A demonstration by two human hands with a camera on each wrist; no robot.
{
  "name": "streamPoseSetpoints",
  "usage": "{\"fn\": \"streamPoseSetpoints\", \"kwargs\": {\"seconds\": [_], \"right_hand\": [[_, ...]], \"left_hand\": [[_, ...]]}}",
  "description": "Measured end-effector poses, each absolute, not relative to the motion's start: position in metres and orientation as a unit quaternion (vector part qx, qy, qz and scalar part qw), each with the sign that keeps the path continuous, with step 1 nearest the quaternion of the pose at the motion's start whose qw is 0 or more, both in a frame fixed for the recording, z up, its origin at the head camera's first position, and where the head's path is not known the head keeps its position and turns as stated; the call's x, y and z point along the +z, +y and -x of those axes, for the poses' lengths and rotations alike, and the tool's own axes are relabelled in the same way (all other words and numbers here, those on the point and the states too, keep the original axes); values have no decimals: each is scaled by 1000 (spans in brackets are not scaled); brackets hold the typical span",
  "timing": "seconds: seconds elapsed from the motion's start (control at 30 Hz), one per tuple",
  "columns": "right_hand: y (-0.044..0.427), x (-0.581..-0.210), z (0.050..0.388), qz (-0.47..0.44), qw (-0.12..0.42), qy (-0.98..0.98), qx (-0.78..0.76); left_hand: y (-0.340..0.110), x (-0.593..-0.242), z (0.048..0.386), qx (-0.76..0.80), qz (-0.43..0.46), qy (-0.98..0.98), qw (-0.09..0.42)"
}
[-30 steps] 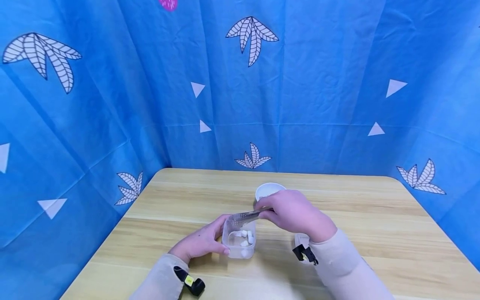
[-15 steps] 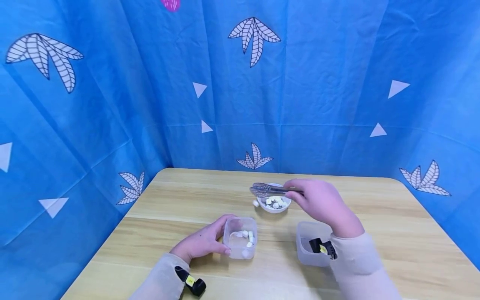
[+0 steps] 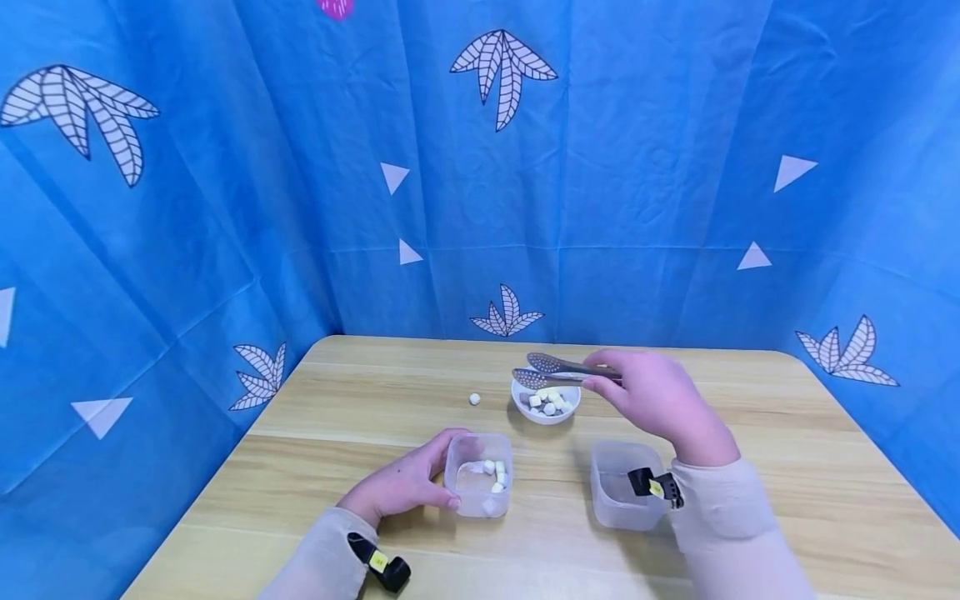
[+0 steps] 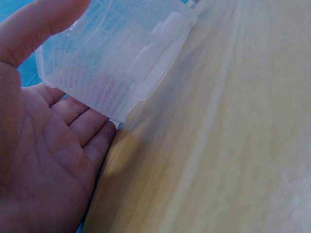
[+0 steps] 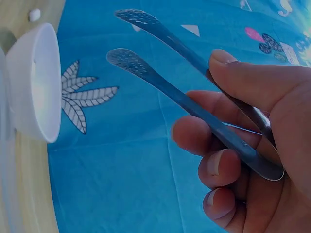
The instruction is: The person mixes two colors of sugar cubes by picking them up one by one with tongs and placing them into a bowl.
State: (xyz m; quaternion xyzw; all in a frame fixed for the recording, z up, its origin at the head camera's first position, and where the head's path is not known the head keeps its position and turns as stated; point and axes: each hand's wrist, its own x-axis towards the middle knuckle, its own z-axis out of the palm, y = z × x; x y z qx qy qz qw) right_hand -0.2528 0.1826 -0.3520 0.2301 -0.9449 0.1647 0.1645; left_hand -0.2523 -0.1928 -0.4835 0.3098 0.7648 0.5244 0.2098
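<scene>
My left hand (image 3: 405, 483) grips a translucent plastic box (image 3: 480, 505) from its left side, thumb in front and fingers behind. Several small white pieces (image 3: 501, 477) lie along the right of its floor. My right hand (image 3: 667, 404) holds metal tongs (image 5: 146, 75) with perforated tips; the tips stand apart with nothing between them. In the head view the tongs hover over the back of a white bowl (image 3: 545, 417), which contains several white, cube-like pieces (image 3: 551, 404). One loose white piece (image 3: 475, 399) lies on the table left of the bowl.
A second translucent box (image 3: 626, 515) stands below my right wrist, partly hidden by the wrist camera (image 3: 656, 487). The wooden table (image 3: 360, 392) meets a blue patterned curtain (image 3: 637, 167) at its back and sides.
The right hand has swung the tongs from the left box back and right to above the bowl, and their tips have spread. The loose piece has shifted left from beside the bowl.
</scene>
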Motion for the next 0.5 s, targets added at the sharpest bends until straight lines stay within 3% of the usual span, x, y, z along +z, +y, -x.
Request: {"fn": "streamPoseSetpoints", "kwargs": {"seconds": [0.5], "right_hand": [[118,-362,263,-241,97,-957,129]], "left_hand": [[-194,-487,252,523,-307,767,209]]}}
